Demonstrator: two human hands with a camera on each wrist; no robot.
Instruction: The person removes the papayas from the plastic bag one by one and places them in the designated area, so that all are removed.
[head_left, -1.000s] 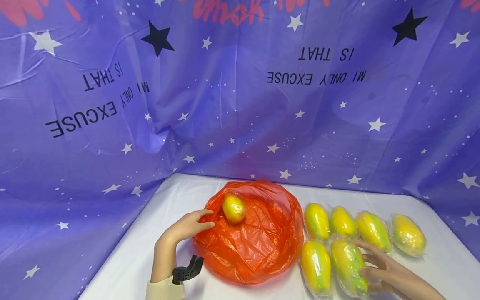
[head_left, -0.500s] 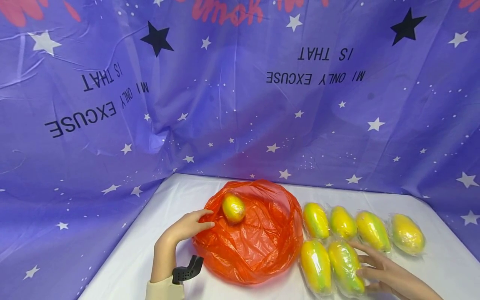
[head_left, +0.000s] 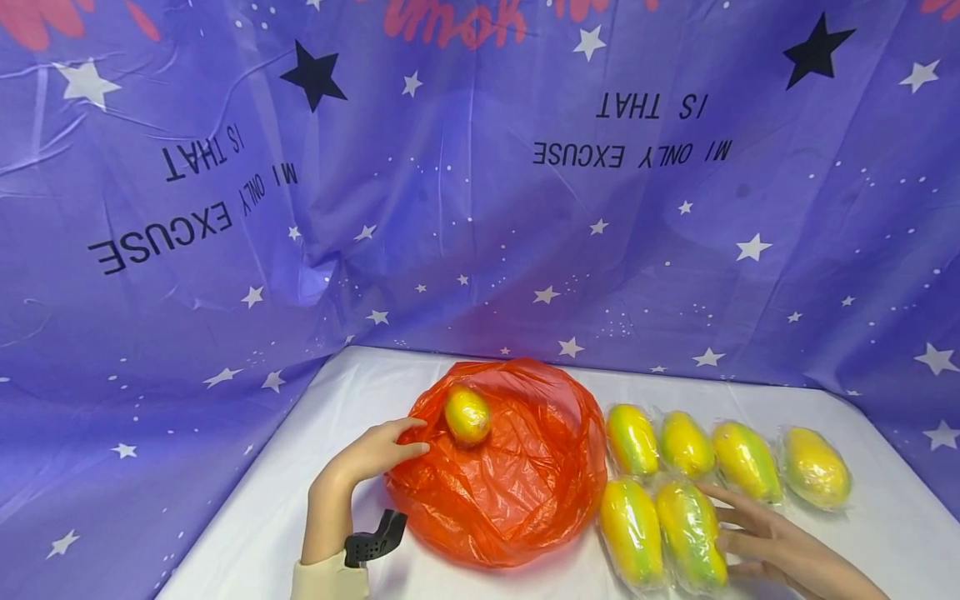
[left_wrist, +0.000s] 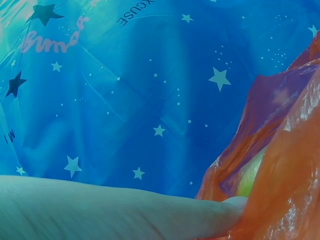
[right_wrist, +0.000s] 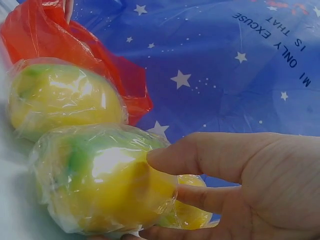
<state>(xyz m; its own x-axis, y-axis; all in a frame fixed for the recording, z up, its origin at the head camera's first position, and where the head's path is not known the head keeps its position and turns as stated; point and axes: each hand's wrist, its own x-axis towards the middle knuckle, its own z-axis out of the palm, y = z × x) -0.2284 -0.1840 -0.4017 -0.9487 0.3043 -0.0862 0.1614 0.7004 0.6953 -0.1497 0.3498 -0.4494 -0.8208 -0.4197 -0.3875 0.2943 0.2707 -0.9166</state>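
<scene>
A red plastic bag (head_left: 517, 508) lies spread with its mouth wide, and one yellow mango (head_left: 467, 415) sits inside at its far left. My left hand (head_left: 371, 454) holds the bag's left rim between thumb and fingers; in the left wrist view a finger (left_wrist: 220, 215) reaches the red film. At the near right, my right hand (head_left: 783, 542) grips a plastic-wrapped yellow-green mango (head_left: 688, 533). Its thumb (right_wrist: 175, 159) presses the wrapped side in the right wrist view, while the other fingers go partly out of sight beneath the fruit.
Another wrapped mango (head_left: 632, 533) lies just left of the gripped one. Behind them runs a row of several more, ending at a mango (head_left: 817, 468) on the right. The white tabletop (head_left: 262, 517) meets a purple star-printed cloth (head_left: 450, 208) at the back.
The mango at my right hand has shifted slightly left, closer to the one beside it, and the right hand moved along with it. The left hand and bag stay put.
</scene>
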